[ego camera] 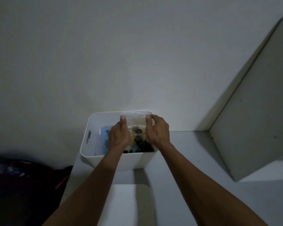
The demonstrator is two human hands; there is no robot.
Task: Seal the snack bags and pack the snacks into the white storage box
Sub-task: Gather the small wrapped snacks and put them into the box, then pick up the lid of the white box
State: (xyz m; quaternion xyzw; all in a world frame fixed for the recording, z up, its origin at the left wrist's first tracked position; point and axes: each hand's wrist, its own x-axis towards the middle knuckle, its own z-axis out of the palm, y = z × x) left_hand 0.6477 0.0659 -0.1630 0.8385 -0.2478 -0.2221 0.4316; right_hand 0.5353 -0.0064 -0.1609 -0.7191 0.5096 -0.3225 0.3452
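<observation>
The white storage box point(95, 158) stands against the wall on a white desk, with a slot handle in its left wall. Both my hands reach into it and hold one clear plastic snack bag point(136, 120) by its sides. My left hand point(118, 136) grips the bag's left edge, my right hand point(158, 132) its right edge. The bag's top rises to the box's far rim; dark snacks show through it. A blue packet point(104, 137) lies in the box's left part, and dark and teal wrapped snacks point(141, 146) lie under the bag.
The white desk point(194, 152) runs to the right, where a white upright panel point(255, 115) leans or stands. A dark bag with an orange trim point(23, 181) sits low at the left. A pale flat surface point(129, 204) lies between my forearms.
</observation>
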